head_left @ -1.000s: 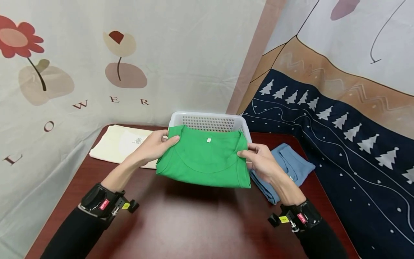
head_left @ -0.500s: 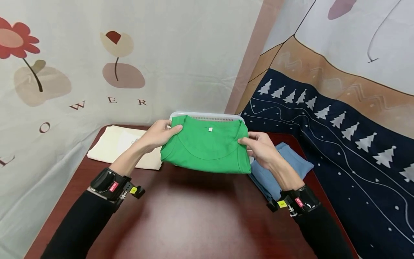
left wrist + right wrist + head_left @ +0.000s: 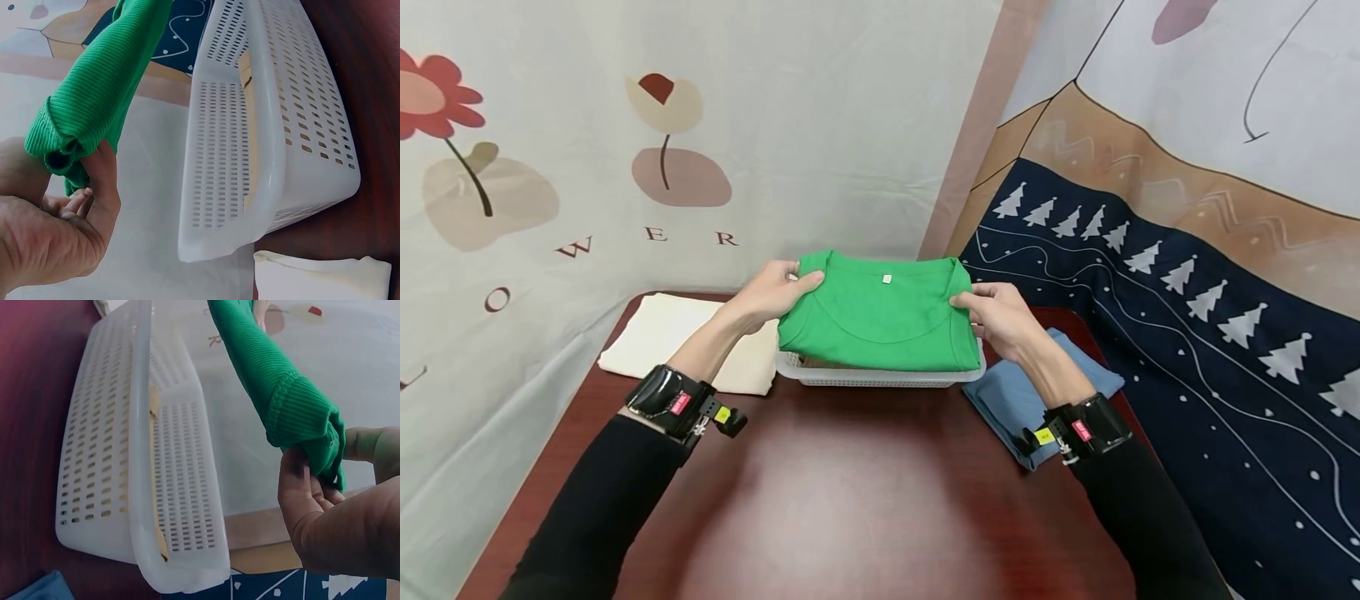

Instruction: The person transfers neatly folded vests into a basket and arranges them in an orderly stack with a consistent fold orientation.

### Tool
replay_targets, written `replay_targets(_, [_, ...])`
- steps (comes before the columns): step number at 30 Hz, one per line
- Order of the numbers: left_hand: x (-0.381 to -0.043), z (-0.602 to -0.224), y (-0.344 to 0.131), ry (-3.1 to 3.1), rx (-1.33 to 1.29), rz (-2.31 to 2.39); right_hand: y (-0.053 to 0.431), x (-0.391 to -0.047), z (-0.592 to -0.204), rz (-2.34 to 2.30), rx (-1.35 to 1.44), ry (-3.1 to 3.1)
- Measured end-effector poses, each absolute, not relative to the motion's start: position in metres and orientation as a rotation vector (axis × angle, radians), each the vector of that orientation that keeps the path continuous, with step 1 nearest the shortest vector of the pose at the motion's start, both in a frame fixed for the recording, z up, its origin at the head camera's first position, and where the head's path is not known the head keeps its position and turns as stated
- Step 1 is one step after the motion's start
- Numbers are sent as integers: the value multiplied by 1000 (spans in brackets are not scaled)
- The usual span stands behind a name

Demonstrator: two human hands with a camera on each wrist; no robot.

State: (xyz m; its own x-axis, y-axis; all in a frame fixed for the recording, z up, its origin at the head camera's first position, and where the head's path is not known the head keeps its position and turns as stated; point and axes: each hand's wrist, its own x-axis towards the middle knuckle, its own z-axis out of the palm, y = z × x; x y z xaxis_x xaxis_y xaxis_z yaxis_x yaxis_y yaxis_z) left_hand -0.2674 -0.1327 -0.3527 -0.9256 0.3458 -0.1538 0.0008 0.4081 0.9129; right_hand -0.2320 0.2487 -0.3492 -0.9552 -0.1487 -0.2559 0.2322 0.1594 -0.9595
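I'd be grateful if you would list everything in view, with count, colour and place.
Basket: 1, white, on the table
Folded top: 1, green, above the basket, gripped at both sides
Label: 1, white, at the top's neckline
Basket contents: count unclear, tan, mostly hidden
Folded cloth: 1, cream, on the table's left
Folded garment: 1, blue, on the table's right
Table: 1, reddish brown, below everything
Flower-print hanging: 1, off-white, behind
Tree-print hanging: 1, navy, tan and white, right
Wrist devices: 2, black, one per wrist
Sleeves: 2, black, on the forearms
Hands: 2, bare, holding the top
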Motion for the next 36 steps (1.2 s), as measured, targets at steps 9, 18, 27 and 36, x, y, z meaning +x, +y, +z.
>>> replay_targets(9, [-282,-352,-128,2336,242,1519,249,-250,-349,-1845,80,2173])
replay_targets(18, [-292,-349,-123,2273,201,1556,252,-266,-346,-1802,96,2169])
replay_targets(27, [-300,-350,-121,2218,132,1552,250,-283,-350,-1770,129,2183])
replay_targets(36, [-308,-358,-119,2132,58,1530,248,-296,-361,-1698,156,2204])
